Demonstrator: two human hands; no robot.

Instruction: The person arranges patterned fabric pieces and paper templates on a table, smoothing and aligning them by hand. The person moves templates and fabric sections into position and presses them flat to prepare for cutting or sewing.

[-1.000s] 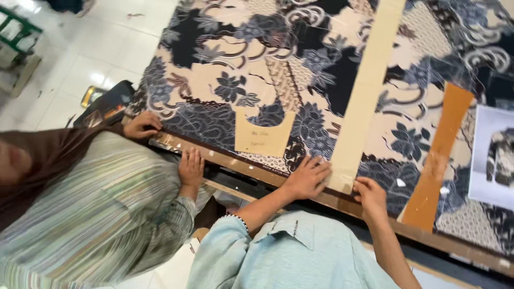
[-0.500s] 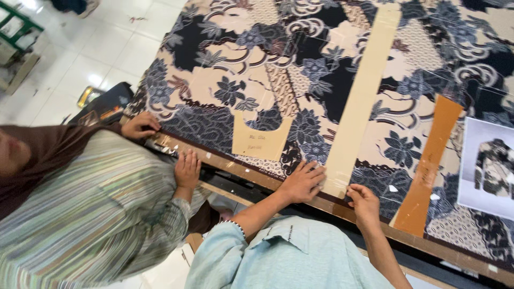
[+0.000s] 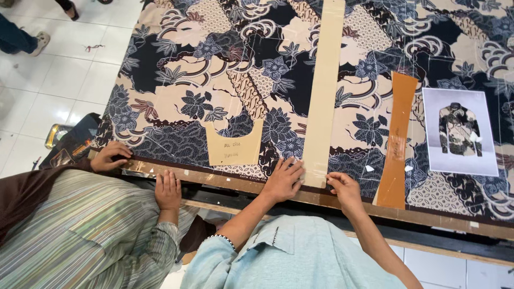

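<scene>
A rectangular printed sheet (image 3: 461, 131) lies flat on the patterned fabric at the right side of the table, white-bordered with a pale grey ground and a picture of a dark, floral long-sleeved shirt at its centre. It sits just right of an orange paper pattern strip (image 3: 397, 140). No packages, signs or screens are visible.
</scene>
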